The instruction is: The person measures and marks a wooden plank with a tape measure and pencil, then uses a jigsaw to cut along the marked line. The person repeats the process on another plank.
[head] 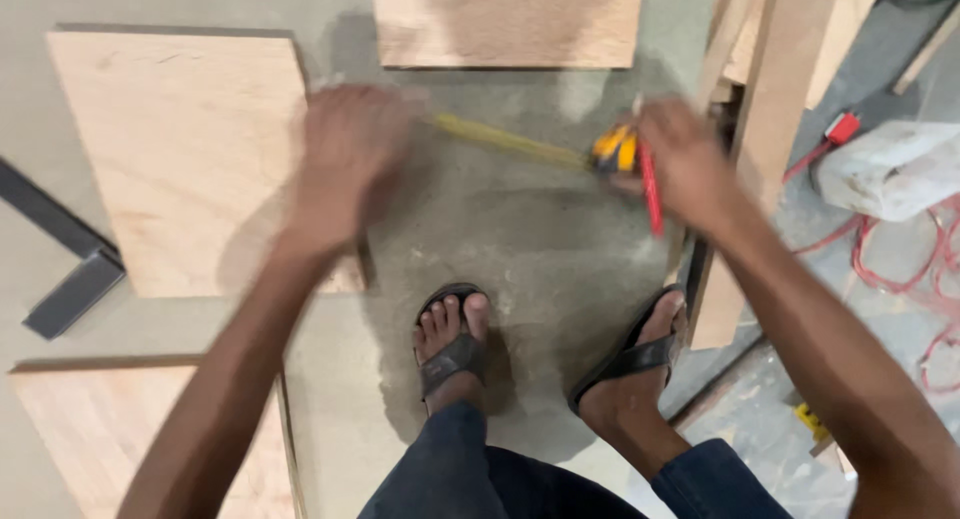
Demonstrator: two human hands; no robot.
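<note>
The person stands on a grey floor (520, 229) and looks down at both hands, which stretch a yellow tape (505, 142) between them. The left hand (345, 159) is closed over the free end of the tape, above the right edge of a wooden board (185, 159); the hand is blurred, so the exact grip is hard to make out. The right hand (690, 164) is closed around the yellow tape measure case (615, 149) and also holds a red pencil (650, 189), which points down from the fingers. The tape runs just above the floor, from the board's edge across to the case, near a stack of planks (770, 79) leaning on the right.

No box, bin or other container shows.

Counted: three flat wooden boards lie on the floor, one large at the left, one at the top (510, 19) and one at the bottom left (110, 439). One tape measure, one pencil. One dark metal angle piece (65, 259) lies at the far left. Two feet in black sandals (455, 354) stand below the tape. At the right lie a white bag (890, 169) and loops of red cable (900, 259).
</note>
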